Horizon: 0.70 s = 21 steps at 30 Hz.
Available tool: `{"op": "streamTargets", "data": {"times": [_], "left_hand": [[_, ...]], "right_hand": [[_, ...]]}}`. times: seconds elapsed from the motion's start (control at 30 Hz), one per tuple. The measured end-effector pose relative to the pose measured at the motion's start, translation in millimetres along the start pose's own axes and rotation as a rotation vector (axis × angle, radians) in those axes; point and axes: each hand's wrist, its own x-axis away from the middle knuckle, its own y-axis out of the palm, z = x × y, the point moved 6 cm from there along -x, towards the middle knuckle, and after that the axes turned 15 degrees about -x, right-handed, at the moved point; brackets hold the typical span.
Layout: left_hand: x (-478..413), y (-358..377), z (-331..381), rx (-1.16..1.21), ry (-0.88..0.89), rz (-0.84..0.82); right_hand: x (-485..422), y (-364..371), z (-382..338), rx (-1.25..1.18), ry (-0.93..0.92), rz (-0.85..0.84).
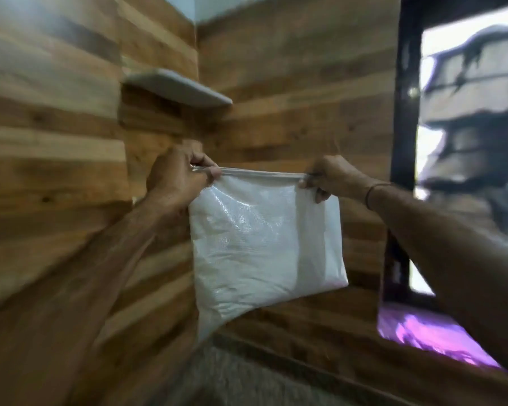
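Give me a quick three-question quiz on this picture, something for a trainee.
1. Where do the left hand and right hand grip the white bag? A) bottom corners B) top corners C) middle
2. True or false: one hand alone holds the white bag.
3. Is the grey shelf higher or lower than the white bag?
Key: 1 B. 2 False, both hold it. 3 Higher.
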Motion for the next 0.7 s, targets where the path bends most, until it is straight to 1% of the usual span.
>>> {"op": "streamTargets", "data": {"times": [0.13,0.2,0.27,0.33,0.43,0.53,0.63,0.7], "left_hand": [[132,47,31,0.091,-0.068,-0.153],[202,77,42,0.07,-0.095,-0.253],[274,106,52,0.077,-0.162,-0.361],[333,128,54,0.078,-0.239,-0.414],[412,151,67,0.001,-0.322,-0.465],[478,165,81,-0.07,-0.373,-0.504],[535,171,85,-0.109,-0.414,-0.559],[558,167,83,-0.137,-0.458,-0.564]], "right_hand": [[115,18,72,-0.048,0.111,-0.159],[180,31,116,-0.07,0.198,-0.239],[246,44,156,-0.071,0.271,-0.282],[297,60,184,-0.047,0.318,-0.304],[364,72,225,-0.089,0.382,-0.33],[414,85,258,-0.018,0.398,-0.392],[451,105,272,0.061,0.403,-0.458],[467,117,275,0.055,0.399,-0.44]]}}
